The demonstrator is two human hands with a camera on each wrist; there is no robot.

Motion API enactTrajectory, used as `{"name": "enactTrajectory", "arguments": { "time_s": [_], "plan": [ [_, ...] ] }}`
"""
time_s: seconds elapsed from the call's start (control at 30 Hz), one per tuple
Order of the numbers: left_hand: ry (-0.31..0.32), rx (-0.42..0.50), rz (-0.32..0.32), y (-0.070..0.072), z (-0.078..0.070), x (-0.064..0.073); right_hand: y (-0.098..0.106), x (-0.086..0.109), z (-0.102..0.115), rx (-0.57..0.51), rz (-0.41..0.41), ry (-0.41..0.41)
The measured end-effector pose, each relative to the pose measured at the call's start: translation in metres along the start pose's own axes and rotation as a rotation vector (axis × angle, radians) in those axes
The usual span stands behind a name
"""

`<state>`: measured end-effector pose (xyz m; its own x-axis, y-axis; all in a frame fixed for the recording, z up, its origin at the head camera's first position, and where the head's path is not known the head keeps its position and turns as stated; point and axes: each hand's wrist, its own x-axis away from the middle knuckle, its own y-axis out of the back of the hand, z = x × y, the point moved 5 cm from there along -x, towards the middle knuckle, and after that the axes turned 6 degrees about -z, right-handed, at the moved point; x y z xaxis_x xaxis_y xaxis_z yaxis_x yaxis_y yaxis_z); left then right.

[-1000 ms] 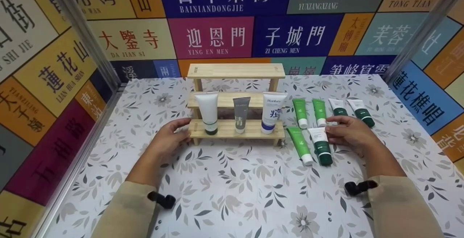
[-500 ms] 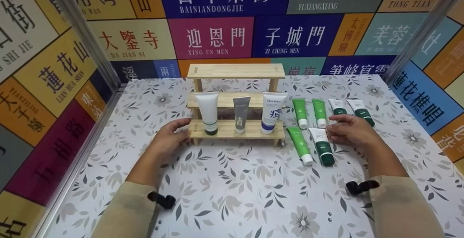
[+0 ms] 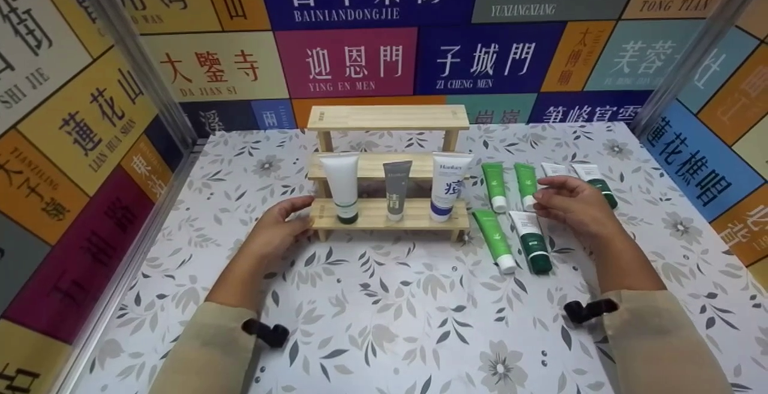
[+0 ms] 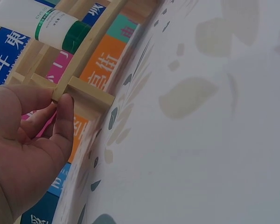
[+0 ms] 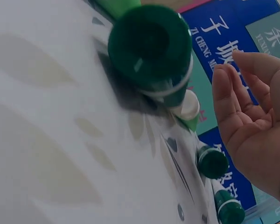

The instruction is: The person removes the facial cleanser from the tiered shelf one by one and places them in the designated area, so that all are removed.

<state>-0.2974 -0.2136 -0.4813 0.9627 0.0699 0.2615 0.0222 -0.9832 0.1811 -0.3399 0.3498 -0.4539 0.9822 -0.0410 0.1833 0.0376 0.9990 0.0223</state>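
Observation:
My left hand (image 3: 279, 229) pinches the left end of the bottom step of a wooden tiered display rack (image 3: 387, 118); in the left wrist view thumb and fingertip meet at the step's corner. Three tubes stand cap-down on that step: a white one with a dark green cap (image 3: 340, 185), a small grey one (image 3: 396, 193) and a white-and-blue one (image 3: 449, 184). My right hand (image 3: 579, 208) hovers with bent fingers, holding nothing, above the lying tubes. Nearest it are a white-and-green tube (image 3: 530, 241) and a green tube (image 3: 525, 184). Its fingers partly cover another white-and-green tube (image 3: 553, 170) behind.
Two more green tubes (image 3: 494, 241) lie right of the rack, and a further white-and-green tube (image 3: 594, 184) lies at the far right. Floral-patterned cloth (image 3: 372, 328) covers the table. Printed panels (image 3: 354, 61) wall in the back and sides.
My right hand has left the side of the front white-and-green tube and risen a little away from the front. The left hand stays on the rack. The view shifted slightly.

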Motion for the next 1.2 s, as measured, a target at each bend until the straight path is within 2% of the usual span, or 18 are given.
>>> {"name": "enactTrajectory", "arguments": {
  "time_s": [0.43,0.6,0.73,0.93,1.2],
  "plan": [
    [0.007,-0.016,-0.010,0.001,-0.002,0.001,-0.046,0.010,0.014,-0.059,0.063,0.108],
    [0.013,-0.018,-0.020,0.000,-0.002,0.001,-0.056,0.012,0.014,-0.027,0.092,0.149],
    [-0.005,-0.019,-0.018,-0.002,-0.002,0.002,-0.064,0.015,0.015,0.007,0.093,0.165],
    [-0.027,-0.020,-0.012,-0.002,-0.001,0.004,-0.076,0.018,0.017,-0.008,0.082,0.175],
    [-0.023,-0.027,-0.007,-0.002,-0.002,0.003,-0.094,0.023,0.026,-0.003,0.112,0.249]
  ]
}}
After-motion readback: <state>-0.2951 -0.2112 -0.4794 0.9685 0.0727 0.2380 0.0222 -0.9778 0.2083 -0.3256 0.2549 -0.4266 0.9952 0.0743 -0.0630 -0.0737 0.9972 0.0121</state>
